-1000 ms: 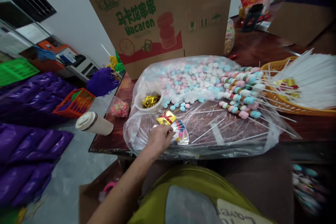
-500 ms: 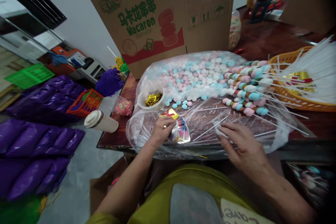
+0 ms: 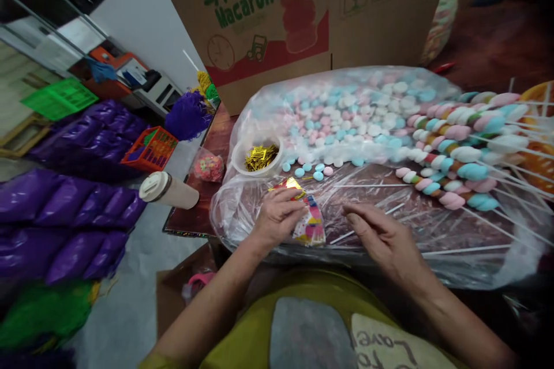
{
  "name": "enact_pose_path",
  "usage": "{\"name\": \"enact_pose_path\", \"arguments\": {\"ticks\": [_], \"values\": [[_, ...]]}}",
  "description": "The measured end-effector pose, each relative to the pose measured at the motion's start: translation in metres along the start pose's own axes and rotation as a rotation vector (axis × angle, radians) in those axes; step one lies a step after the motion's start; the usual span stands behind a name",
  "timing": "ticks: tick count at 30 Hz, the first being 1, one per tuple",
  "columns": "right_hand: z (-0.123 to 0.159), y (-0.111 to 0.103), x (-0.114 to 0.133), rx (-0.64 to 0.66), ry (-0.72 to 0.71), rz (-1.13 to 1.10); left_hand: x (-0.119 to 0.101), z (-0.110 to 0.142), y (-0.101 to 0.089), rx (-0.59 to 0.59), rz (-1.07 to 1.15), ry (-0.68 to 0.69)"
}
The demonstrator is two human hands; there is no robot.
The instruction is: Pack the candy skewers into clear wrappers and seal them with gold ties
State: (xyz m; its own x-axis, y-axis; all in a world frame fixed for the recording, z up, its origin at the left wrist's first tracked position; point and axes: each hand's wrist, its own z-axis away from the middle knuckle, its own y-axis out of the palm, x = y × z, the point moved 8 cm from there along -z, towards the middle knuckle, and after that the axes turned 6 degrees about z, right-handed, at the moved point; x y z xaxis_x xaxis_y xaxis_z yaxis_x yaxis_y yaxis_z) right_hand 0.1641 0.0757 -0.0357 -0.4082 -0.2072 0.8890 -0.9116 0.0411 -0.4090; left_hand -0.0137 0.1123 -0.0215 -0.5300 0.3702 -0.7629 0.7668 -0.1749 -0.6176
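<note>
My left hand (image 3: pixel 279 216) lies over the printed plastic packets (image 3: pixel 312 225), its fingers slightly apart and touching them. A shiny gold and red pack (image 3: pixel 291 186) shows just beyond those fingers. My right hand (image 3: pixel 387 242) hovers above the clear plastic sheet, fingers stretched toward the left and thumb close below them; I see nothing held there. White sticks (image 3: pixel 367 185) lie on the plastic near it. To its right is a pile of marshmallow skewers (image 3: pixel 459 155) in pink, blue and white. Loose marshmallows (image 3: pixel 320 167) spill from a big clear bag (image 3: pixel 346 83) behind.
A round tub (image 3: pixel 236 164) of gold ties stands left of the marshmallows. A cup (image 3: pixel 167 189) with a lid is at the table's left edge beside a bag of pink pieces (image 3: pixel 208 166). Behind rises a large cardboard box (image 3: pixel 367 29). An orange basket (image 3: pixel 541 158) is at far right.
The view has shifted, moving closer to the table. My left hand has slid from the gold pack over the printed packets. The whitish bit at my right fingertips no longer shows.
</note>
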Motion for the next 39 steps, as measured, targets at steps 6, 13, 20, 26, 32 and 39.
{"name": "enact_pose_path", "arguments": {"ticks": [6, 13, 20, 26, 32, 39], "values": [[-0.014, 0.022, -0.014, 0.13, 0.108, -0.174, -0.021, -0.02, 0.038, 0.23, 0.183, -0.102], [-0.016, 0.001, -0.029, 0.183, 0.198, -0.201, 0.001, -0.031, 0.07, 0.382, 0.521, -0.456], [-0.015, -0.013, -0.009, 0.06, 0.068, 0.101, -0.011, -0.033, 0.078, 0.37, 0.647, -0.527], [-0.012, -0.037, -0.027, -0.075, 0.105, 0.174, -0.021, -0.035, 0.059, 0.248, 0.312, -0.119], [0.002, -0.126, -0.063, -0.09, 0.189, 1.314, -0.025, -0.019, 0.007, 0.024, 0.199, 0.244], [0.022, -0.116, -0.021, -0.162, -0.195, 0.962, -0.02, -0.005, -0.024, -0.073, 0.108, 0.329]]}}
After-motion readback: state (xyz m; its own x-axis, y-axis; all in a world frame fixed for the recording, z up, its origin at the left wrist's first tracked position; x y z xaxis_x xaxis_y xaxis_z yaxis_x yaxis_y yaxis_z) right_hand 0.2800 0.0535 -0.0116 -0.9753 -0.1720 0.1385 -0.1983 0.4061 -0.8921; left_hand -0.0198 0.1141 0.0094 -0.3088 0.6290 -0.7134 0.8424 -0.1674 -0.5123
